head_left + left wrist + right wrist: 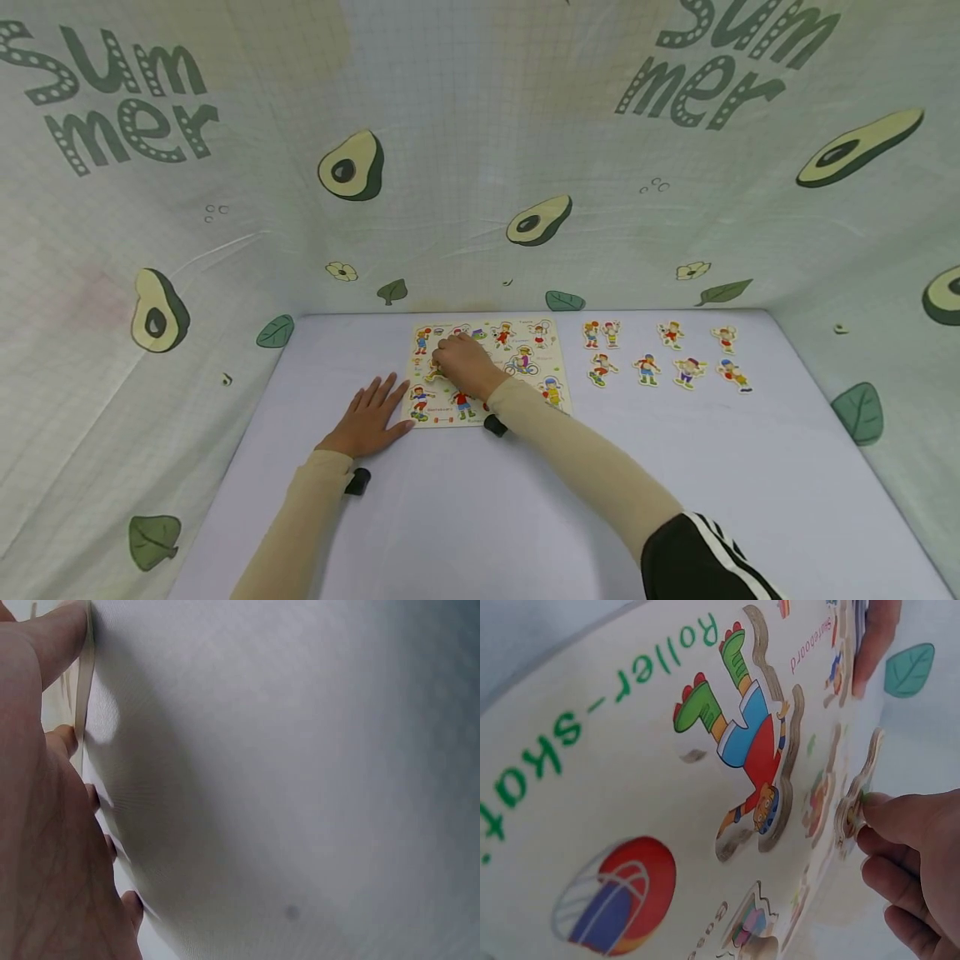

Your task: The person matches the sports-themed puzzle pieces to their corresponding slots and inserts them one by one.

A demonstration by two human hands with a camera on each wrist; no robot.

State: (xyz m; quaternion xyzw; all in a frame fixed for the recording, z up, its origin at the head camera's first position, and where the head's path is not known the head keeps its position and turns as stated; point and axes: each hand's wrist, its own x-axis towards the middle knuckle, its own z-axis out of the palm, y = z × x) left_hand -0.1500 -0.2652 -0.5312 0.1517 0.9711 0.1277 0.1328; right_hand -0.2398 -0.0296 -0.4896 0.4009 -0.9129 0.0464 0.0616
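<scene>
A wooden picture puzzle board [557, 350] with sports figures lies on the white table. Over its left part, my right hand [467, 364] pinches a thin wooden puzzle piece [857, 796] between thumb and fingers. The piece stands tilted, close to the board; its picture is mostly hidden. In the right wrist view a roller-skating figure [761, 754] lies beside a grey recess outline on the board. My left hand [366, 419] rests with spread fingers at the board's left edge, its thumb against the lower left corner. The left wrist view shows the board's edge [85, 682] by those fingers.
Several loose figure pieces [647, 369] lie in two rough rows on the table [637, 467] right of the board. A cloth [450, 108] printed with avocados and leaves hangs behind and at the sides. Dark wrist cameras [358, 481] are on both wrists.
</scene>
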